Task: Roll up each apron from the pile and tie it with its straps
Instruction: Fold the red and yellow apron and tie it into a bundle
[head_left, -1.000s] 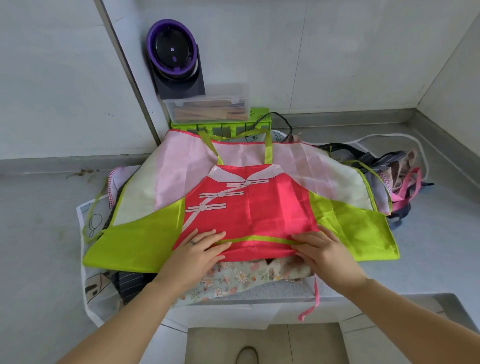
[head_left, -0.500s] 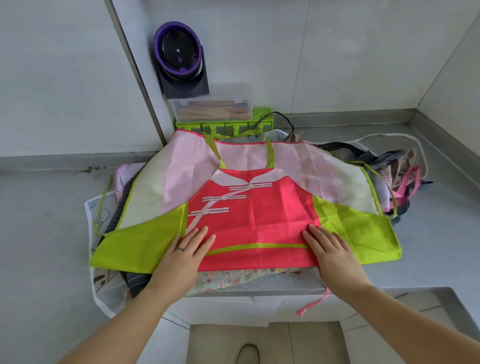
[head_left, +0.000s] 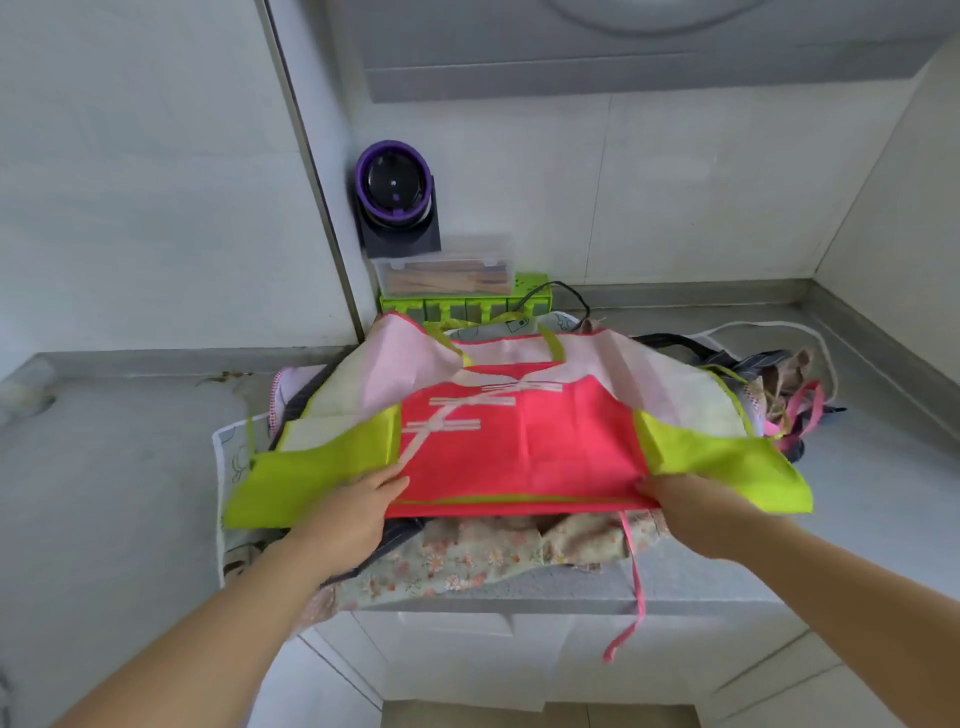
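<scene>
The left hand (head_left: 353, 512) and right hand (head_left: 693, 512) are pinching the red apron's (head_left: 519, 441) near edge with their fingers, over the pile (head_left: 467, 556) on the counter (head_left: 104, 493).

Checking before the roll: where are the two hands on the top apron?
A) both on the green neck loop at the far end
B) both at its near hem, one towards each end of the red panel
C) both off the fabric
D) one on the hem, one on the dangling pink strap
B: the left hand and the right hand each pinch the near hem of the top apron.
</scene>
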